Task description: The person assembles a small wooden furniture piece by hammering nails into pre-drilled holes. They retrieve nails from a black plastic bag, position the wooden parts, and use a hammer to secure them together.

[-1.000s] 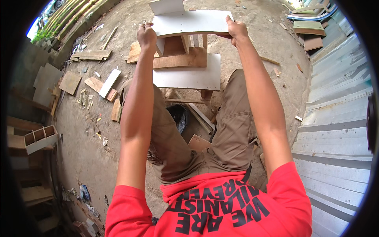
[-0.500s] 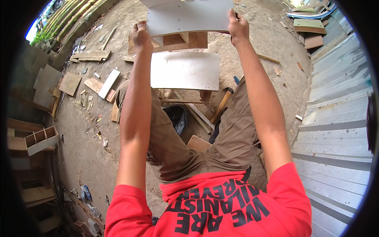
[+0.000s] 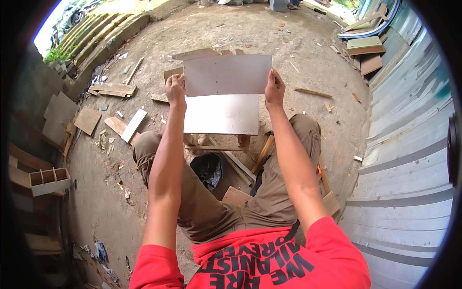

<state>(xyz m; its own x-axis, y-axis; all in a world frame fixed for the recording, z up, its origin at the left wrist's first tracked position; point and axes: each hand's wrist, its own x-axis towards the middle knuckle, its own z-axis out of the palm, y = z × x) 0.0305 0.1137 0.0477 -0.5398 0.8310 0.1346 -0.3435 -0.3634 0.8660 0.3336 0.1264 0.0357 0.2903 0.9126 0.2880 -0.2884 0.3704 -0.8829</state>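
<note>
A white panel [image 3: 226,74] with small dark dots along it is held up in front of me by both hands. My left hand [image 3: 175,89] grips its left edge, fingers wrapped round it. At the right edge my right hand [image 3: 274,89] is closed on it, thumb upward. The panel's lower edge overlaps the far part of a low white-topped wooden bench [image 3: 221,115]; I cannot tell whether they touch. Brown wooden pieces [image 3: 199,53] show past the panel's top edge, mostly hidden by it.
Between my legs lie a black plastic-lined bucket [image 3: 208,171], wood strips [image 3: 236,164] and a yellow-brown handle [image 3: 263,154]. Scrap boards [image 3: 87,120] and a small divided box [image 3: 50,181] are at the left. A corrugated metal wall [image 3: 404,178] runs along the right.
Both hands have moved lower in the picture with the panel, which now looks smaller and overlaps the bench top. The view has also shifted, showing more of the ground beyond.
</note>
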